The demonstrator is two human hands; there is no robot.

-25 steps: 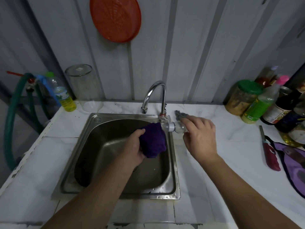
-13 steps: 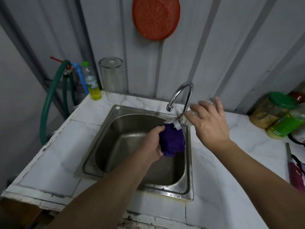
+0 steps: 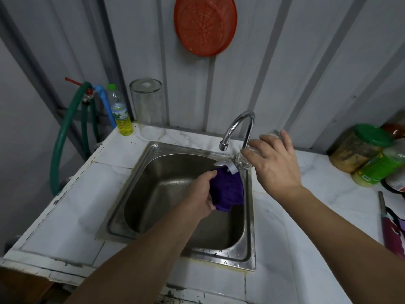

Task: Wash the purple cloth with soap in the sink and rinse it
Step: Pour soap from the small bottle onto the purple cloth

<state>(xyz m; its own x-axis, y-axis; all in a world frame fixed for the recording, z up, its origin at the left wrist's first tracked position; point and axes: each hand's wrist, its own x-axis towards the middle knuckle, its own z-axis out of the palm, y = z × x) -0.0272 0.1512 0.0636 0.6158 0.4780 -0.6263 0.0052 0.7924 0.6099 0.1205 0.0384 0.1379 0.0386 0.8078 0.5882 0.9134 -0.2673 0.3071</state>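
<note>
My left hand grips the bunched purple cloth over the right side of the steel sink. My right hand holds a clear soap bottle tipped on its side, its white open cap pointing down at the top of the cloth. The chrome tap arches just behind the bottle; no water runs from it. Most of the bottle is hidden under my fingers.
A bottle of yellow liquid and an upturned clear jar stand at the back left. Green hoses hang off the left edge. Jars and bottles crowd the right; a dark red knife lies near the right edge. An orange strainer hangs on the wall.
My right hand has lifted the bottle from low beside the sink rim and tilted it over the cloth. The view has shifted left and the cloth sits slightly lower in the sink.
</note>
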